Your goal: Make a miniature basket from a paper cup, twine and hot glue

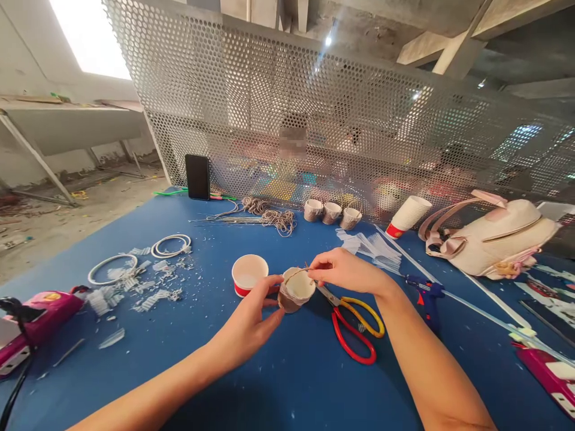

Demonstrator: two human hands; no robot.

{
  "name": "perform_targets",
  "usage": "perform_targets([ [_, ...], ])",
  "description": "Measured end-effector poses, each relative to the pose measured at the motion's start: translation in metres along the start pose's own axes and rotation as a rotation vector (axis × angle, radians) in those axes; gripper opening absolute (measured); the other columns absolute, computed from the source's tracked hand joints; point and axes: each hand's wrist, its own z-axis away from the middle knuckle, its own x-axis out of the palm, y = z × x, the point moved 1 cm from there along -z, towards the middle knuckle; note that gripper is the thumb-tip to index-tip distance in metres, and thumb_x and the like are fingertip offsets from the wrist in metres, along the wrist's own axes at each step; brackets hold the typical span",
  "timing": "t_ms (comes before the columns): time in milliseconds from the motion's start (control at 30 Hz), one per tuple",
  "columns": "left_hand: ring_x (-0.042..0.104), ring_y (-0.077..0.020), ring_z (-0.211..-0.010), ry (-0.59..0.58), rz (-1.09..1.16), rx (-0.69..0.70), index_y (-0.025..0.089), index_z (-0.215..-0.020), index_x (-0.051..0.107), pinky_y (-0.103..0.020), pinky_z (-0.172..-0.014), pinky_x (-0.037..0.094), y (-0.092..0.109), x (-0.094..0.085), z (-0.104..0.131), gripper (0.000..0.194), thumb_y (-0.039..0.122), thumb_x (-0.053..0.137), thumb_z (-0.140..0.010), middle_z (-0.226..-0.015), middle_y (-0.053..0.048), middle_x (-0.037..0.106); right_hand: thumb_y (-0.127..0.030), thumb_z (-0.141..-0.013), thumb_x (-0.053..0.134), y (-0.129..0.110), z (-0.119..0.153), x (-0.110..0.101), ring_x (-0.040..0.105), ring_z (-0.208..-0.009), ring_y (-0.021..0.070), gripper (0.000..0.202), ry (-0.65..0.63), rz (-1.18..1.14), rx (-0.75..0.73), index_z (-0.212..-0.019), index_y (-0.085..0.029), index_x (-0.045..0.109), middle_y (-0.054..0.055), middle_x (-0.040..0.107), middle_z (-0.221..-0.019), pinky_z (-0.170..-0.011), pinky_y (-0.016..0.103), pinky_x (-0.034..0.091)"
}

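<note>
Near the middle of the blue table, my left hand (257,326) grips a small cup (300,290) with a pale inside and a brownish wrapped outside. The cup is tilted, its opening towards me. At its far rim my right hand (335,266) pinches a thin brown cord (296,271), which runs along the rim. A white paper cup with a red base (250,273) stands just left of the held cup. Scissors with one red and one yellow handle (354,326) lie under and beside my right wrist, their blades partly hidden.
Behind stand several wrapped cups (332,212), cord bundles (278,221) and a phone (197,177) against a perforated metal screen (251,78). Rings (171,246) and scraps lie left. On the right are a glue gun (426,297), stacked cups (411,214), a bag (503,239) and power strips (545,374).
</note>
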Motion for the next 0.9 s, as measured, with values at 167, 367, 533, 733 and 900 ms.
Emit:
perform_targets([
  [167,0.051,-0.0209,-0.12,0.01,-0.098,0.028,0.021,-0.124,0.042,-0.037,-0.096,0.049,-0.006,0.0,-0.001,0.042,0.02,0.049,-0.083,-0.134,-0.01,0.05,-0.027,-0.081,0.057,-0.004,0.002,-0.002,0.056,-0.064,0.0124,0.017,0.048,0.071,-0.053,-0.083,-0.016,0.07,0.002,0.066,-0.075,-0.059,0.024,0.042],
  [367,0.055,-0.0223,-0.117,0.056,-0.157,0.048,0.023,-0.122,0.045,-0.038,-0.091,0.053,-0.005,-0.001,-0.001,0.04,0.022,0.049,-0.083,-0.13,-0.009,0.053,-0.018,-0.079,0.057,-0.005,-0.001,-0.002,0.059,-0.074,0.0136,0.016,0.029,0.046,-0.148,-0.087,-0.017,0.071,0.003,0.069,-0.086,-0.066,0.024,0.044],
  [533,0.059,-0.0221,-0.112,0.108,-0.239,0.123,0.024,-0.117,0.048,-0.034,-0.083,0.057,-0.007,-0.003,0.0,0.033,0.024,0.049,-0.084,-0.128,-0.009,0.055,-0.019,-0.078,0.058,-0.004,-0.002,-0.004,0.06,-0.069,0.0129,0.015,0.062,-0.002,-0.113,-0.084,-0.016,0.072,0.001,0.071,-0.077,-0.06,0.022,0.045],
  [733,0.063,-0.0202,-0.104,0.143,-0.379,0.285,0.026,-0.118,0.048,-0.029,-0.076,0.059,-0.013,-0.006,0.002,0.031,0.025,0.048,-0.087,-0.129,-0.01,0.054,-0.022,-0.081,0.056,0.004,0.013,-0.061,0.062,-0.07,0.013,0.017,0.391,0.121,0.001,-0.085,-0.016,0.071,0.003,0.07,-0.08,-0.06,0.022,0.046],
  [900,0.067,-0.019,-0.095,0.169,-0.429,0.328,0.026,-0.117,0.053,-0.026,-0.074,0.059,-0.02,-0.009,0.002,0.031,0.026,0.049,-0.087,-0.126,-0.01,0.057,-0.012,-0.083,0.053,0.03,0.013,-0.141,0.062,-0.071,0.0149,0.016,0.668,0.349,0.241,-0.084,-0.012,0.069,0.005,0.068,-0.078,-0.063,0.025,0.047],
])
